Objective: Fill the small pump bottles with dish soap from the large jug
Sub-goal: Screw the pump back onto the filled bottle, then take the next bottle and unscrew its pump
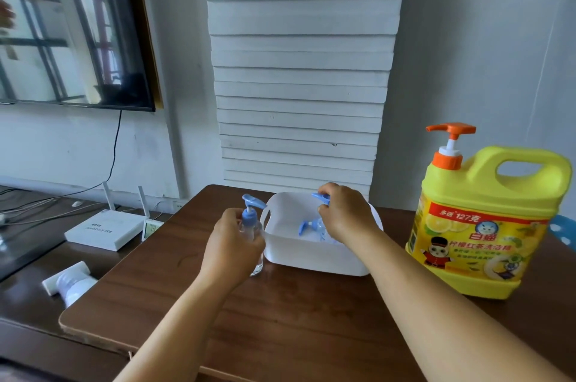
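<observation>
Two bare forearms reach forward over a dark brown wooden worktop (280,319). The left hand (232,246) grips a small clear pump bottle (253,225) with a pale blue pump head, its fingers curled around the bottle's body. The bottle is upright with its base at the worktop, just left of a white plastic basket (311,253); whether the base rests on the surface cannot be told. The right hand (346,214) is over the basket, its fingers pinching the blue pump head (321,197) of a second small bottle, whose body is hidden behind the hand. A third blue-topped pump bottle (311,225) lies on its side inside the basket, just below that hand.

To the right of the basket, well apart from both hands, a large yellow dish soap jug (486,225) stands upright on the worktop. It has an orange pump (450,144), a moulded handle and a colourful label.

To the left, on a lower dark surface, a white tube (70,283) lies on its side. Farther back sit a white router (104,229) with two antennas and a small white display device (151,230). A wall-mounted screen (71,26) hangs at upper left, and a stack of white boards (302,69) leans against the wall behind the basket.
</observation>
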`<state>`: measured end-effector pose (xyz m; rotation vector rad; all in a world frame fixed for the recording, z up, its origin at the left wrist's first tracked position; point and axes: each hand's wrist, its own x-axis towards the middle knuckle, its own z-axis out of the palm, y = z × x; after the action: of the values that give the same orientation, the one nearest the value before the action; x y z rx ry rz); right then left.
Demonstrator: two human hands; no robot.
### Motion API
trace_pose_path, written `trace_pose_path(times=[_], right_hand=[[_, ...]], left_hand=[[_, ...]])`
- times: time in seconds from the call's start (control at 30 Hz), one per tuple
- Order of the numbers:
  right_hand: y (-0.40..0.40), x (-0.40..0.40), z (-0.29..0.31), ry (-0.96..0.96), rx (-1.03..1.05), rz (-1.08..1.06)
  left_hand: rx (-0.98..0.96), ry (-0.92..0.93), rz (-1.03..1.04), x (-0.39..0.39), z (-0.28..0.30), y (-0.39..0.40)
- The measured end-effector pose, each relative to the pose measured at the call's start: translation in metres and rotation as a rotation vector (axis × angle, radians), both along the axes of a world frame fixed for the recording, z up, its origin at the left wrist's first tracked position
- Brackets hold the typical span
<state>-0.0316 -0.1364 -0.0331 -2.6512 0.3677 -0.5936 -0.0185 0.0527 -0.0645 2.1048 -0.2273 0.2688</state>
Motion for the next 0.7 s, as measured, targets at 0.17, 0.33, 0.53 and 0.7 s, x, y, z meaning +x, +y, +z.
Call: trace_pose_path(times=[0.17,0.33,0.53,0.7], right_hand=[[0.000,-0.001,0.005,-0.264,0.198,0.064],[0.004,-0.019,0.030,-0.567,0.393,0.170],[0.015,-0.058,0.047,-0.546,0.794,0.489],[0.011,-0.085,0.041,-0.496,0.964,0.454]], left_hand=[[-0.037,-0.067,-0.063,-0.003,0.010,-0.006],[-0.083,-0.320,0.003,-0.022,0.036,-0.015],[-0.158,-0.311,-0.300,-0.059,0.075,-0.039],[-0.239,-0.077,-0.468,-0.073,0.079,-0.054]])
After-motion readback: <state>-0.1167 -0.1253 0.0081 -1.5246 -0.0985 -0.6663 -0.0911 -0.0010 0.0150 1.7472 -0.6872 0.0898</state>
